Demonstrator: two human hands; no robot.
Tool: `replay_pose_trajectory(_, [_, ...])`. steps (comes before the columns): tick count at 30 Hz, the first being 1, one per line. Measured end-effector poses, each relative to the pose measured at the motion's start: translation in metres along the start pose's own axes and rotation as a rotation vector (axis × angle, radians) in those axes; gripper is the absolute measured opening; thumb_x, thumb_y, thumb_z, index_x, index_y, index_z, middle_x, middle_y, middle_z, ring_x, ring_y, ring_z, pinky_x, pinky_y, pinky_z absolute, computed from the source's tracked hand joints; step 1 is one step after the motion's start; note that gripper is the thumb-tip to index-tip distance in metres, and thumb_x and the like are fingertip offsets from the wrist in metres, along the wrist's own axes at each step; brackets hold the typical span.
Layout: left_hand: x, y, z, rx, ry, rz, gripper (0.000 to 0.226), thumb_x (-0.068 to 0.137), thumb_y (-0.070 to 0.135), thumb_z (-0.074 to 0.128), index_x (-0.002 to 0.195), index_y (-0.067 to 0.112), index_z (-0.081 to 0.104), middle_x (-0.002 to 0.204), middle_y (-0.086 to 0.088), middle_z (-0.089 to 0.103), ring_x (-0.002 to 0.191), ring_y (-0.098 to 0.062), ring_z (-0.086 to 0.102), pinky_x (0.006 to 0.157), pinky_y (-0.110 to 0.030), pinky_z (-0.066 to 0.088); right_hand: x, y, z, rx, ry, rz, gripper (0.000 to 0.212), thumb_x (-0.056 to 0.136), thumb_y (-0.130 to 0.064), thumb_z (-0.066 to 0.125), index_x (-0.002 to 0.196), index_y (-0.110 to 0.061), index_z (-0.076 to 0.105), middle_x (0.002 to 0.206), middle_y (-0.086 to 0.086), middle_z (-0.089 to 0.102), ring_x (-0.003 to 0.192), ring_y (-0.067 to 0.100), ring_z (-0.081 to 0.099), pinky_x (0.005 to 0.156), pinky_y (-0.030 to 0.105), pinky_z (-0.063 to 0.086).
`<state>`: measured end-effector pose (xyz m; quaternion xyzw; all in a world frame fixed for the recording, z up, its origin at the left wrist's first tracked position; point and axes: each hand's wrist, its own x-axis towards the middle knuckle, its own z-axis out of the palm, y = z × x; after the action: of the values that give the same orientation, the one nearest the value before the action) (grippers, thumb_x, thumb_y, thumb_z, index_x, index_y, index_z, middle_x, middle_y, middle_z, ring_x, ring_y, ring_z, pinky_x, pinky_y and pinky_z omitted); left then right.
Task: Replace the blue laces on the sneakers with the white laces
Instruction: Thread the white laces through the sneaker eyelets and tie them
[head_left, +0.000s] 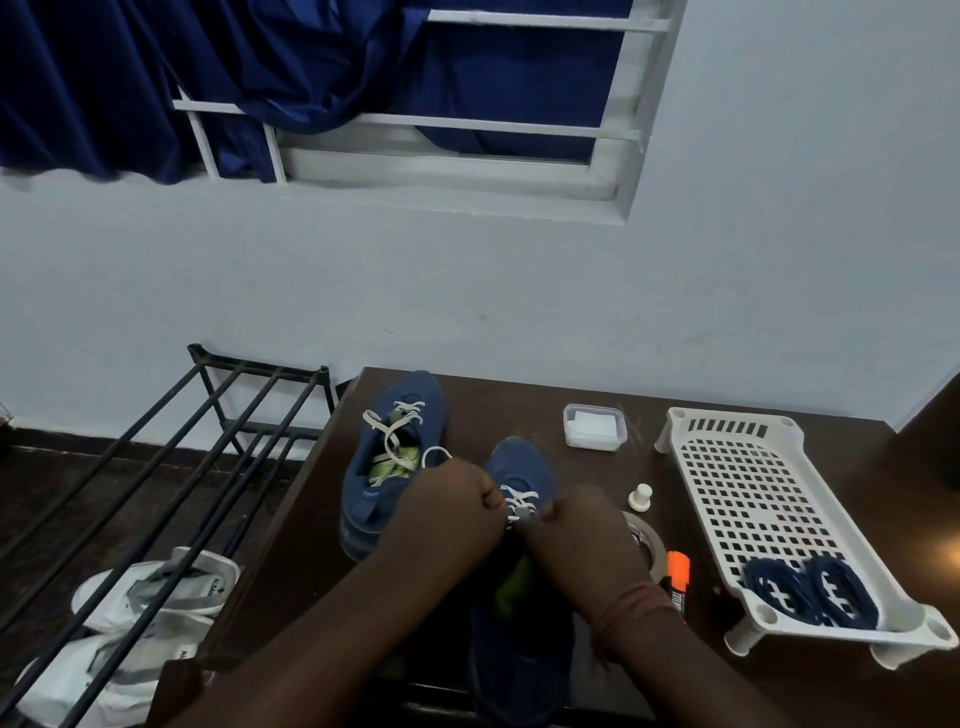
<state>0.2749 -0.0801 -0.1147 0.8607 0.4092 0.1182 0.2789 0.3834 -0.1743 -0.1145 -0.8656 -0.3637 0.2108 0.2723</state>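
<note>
**White lace going into the near sneaker**

We hold both hands over the near blue sneaker (522, 519) at 6 o'clock on the dark table (519, 395). Our left hand (452, 506) and right hand (579, 525) are curled, each pinching an end of the white lace (519, 501) threaded through its front eyelets. The second sneaker (395, 457), at 11 o'clock from the first, carries a loose white lace. The coiled blue laces (810, 590) lie in the white perforated tray (769, 483) at 3 o'clock.
</note>
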Motion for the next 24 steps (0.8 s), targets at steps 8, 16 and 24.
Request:
replay_pose_trajectory(8, [0.001,0.005,0.011,0.053,0.079,-0.025,0.025,0.078,0.029,0.060,0.061,0.010,0.060,0.062,-0.001,0.061,0.061,-0.015,0.059,0.050,-0.025,0.038,0.000,-0.001,-0.015,0.651,-0.252,0.340,0.017,0.084,-0.013,0.063,0.070,-0.003,0.066,0.059,0.014,0.055,0.045,0.023,0.045,0.043,0.025,0.035])
replay_pose_trajectory(16, [0.005,0.005,0.014,0.076,0.042,0.065,0.040,0.084,0.031,0.066,0.054,0.009,0.053,0.061,-0.003,0.053,0.064,-0.022,0.057,0.056,-0.033,0.042,-0.003,-0.008,-0.028,0.751,-0.447,0.342,0.014,0.098,-0.001,0.050,0.091,0.005,0.060,0.062,0.016,0.057,0.047,0.021,0.053,0.042,0.026,0.050])
replay_pose_trajectory(24, [0.005,-0.001,0.009,-0.237,-0.050,-0.093,0.025,0.075,0.033,0.078,0.072,0.008,0.075,0.070,-0.007,0.072,0.067,-0.020,0.068,0.063,-0.036,0.055,0.001,-0.002,-0.030,0.757,-0.418,0.296,0.018,0.095,0.003,0.051,0.097,0.011,0.067,0.066,0.018,0.061,0.046,0.018,0.057,0.043,0.026,0.051])
